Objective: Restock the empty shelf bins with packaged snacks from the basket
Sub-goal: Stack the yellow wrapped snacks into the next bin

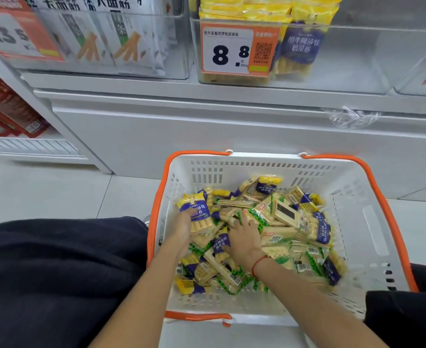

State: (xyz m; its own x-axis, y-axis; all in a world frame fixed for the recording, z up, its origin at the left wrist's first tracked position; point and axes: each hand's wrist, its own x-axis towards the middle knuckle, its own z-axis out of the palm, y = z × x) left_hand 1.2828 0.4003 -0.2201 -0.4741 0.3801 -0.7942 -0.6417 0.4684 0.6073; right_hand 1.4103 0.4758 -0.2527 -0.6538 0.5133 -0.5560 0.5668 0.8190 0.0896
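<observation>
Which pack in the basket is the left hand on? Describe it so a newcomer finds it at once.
Start at the white basket with orange handles on the floor. At its left wall, the left hand rests on a yellow-topped pack with a dark blue label. Unlike the green-striped packs nearby, it matches the shelf bin priced 8.8.

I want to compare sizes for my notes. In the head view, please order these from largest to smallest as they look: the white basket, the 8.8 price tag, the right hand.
1. white basket
2. 8.8 price tag
3. right hand

The tag and the hand look close in size, and the hand is nearer the camera, so their order is unsure.
</observation>
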